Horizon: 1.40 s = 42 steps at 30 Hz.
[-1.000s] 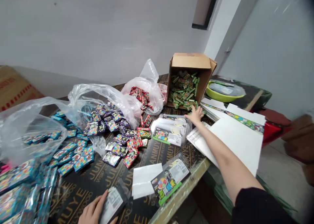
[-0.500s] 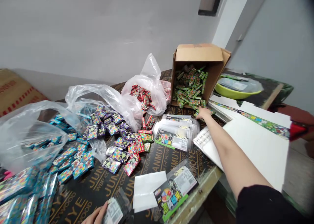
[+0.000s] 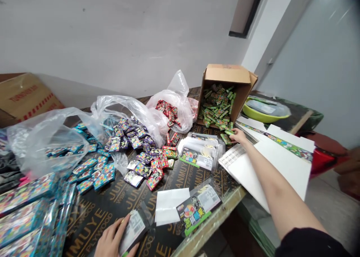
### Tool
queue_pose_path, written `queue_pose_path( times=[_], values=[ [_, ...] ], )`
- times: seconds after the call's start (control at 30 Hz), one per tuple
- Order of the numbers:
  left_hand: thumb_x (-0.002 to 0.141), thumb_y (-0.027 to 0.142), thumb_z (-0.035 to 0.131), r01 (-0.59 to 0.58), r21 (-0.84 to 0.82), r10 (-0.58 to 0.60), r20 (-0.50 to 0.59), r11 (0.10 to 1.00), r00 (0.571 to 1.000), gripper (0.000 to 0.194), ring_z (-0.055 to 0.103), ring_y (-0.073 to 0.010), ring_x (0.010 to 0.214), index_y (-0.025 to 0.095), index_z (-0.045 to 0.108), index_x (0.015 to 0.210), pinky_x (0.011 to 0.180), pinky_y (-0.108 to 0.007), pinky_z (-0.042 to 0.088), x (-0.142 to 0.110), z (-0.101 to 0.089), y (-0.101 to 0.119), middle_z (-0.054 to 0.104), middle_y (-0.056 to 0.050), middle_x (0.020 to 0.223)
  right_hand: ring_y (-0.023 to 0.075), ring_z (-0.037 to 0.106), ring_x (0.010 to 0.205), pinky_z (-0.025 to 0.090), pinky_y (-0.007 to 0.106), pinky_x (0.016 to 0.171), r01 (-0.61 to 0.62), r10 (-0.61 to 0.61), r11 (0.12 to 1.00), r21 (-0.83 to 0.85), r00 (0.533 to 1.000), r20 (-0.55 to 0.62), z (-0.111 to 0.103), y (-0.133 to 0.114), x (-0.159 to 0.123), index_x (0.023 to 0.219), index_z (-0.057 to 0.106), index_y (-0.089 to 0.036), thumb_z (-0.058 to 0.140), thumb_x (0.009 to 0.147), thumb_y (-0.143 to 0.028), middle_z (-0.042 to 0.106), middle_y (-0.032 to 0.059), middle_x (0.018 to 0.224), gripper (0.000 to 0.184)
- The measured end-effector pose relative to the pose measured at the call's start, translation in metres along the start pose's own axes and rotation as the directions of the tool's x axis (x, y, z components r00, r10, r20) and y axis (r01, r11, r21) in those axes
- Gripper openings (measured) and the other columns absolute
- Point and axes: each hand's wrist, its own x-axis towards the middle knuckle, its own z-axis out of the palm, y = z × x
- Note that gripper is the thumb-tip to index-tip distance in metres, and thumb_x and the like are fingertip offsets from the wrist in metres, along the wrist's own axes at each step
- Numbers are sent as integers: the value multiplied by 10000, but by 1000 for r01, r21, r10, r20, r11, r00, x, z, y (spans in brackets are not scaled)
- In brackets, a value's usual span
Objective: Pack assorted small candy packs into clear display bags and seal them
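Observation:
My left hand (image 3: pixel 109 237) is closed around a clear plastic pouch (image 3: pixel 135 227) with a printed white panel, at the lower edge of the view. My right arm stretches across to the far right, where my right hand (image 3: pixel 239 136) pinches a small green candy box (image 3: pixel 229 132). It is just in front of a tipped cardboard box (image 3: pixel 228 75) with many green boxes (image 3: pixel 218 103) inside. Close by is a stack of printed plastic pouches (image 3: pixel 197 156). Between my hands lie one more printed pouch (image 3: pixel 198 208) and a folded white paper (image 3: pixel 172 206).
Plastic bags hold red boxes (image 3: pixel 168 111), purple boxes (image 3: pixel 126 133) and blue boxes (image 3: pixel 102 172), which spill onto the table (image 3: pixel 112 204). Filled blue packs (image 3: pixel 22 219) lie at the lower left. White printed cardboard (image 3: pixel 284 163) and a yellow-green basin (image 3: pixel 264 116) are at the right.
My right hand has drawn slightly back from the carton's opening with a green box between its fingers. My left hand and its pouch have come further into view as the camera shifted.

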Motion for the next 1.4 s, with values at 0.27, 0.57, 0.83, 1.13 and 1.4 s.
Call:
queue_pose_path(
  times=[0.27,0.57,0.83,1.13,1.4],
  values=[
    [725,431,565,76,-56,-72,75,995,995,608,496,-246,1036,239,413,1281,881,-400,423,-2,-9,11,534,-86,1141,182,607,791,519,337,681,265,-298,945,191,940,169,63,-74,-66,1094,560,-214,668,623,-305,614,49,971,492],
    [735,424,556,84,-70,-78,74,994,994,609,480,-249,1038,233,401,1292,896,-415,406,-2,-10,14,518,-90,1145,402,326,1195,151,656,902,-105,95,993,-57,981,-168,44,-62,-47,1237,431,-136,465,805,-366,446,240,1216,491],
    [717,417,569,90,-59,-84,95,994,992,632,467,-264,1073,226,399,1294,942,-442,362,0,-18,20,505,-102,1173,337,439,1099,337,502,886,-87,54,988,-128,969,-243,30,-55,-56,1242,414,-139,521,762,-304,501,196,1147,519],
    [756,398,572,331,-729,-410,76,599,909,358,575,-230,933,184,621,1038,857,-382,427,55,-48,112,644,-91,1010,222,551,950,454,379,844,645,-747,582,494,665,12,107,-180,-279,1132,547,-235,608,712,-238,592,61,1035,425],
    [656,317,684,392,-852,-479,521,-347,707,207,564,-110,545,116,640,635,588,-226,435,49,-67,111,656,-20,624,241,485,1079,403,391,931,536,-825,483,692,542,156,126,-207,-331,1206,499,-267,710,656,-299,514,73,1138,590]
  ],
)
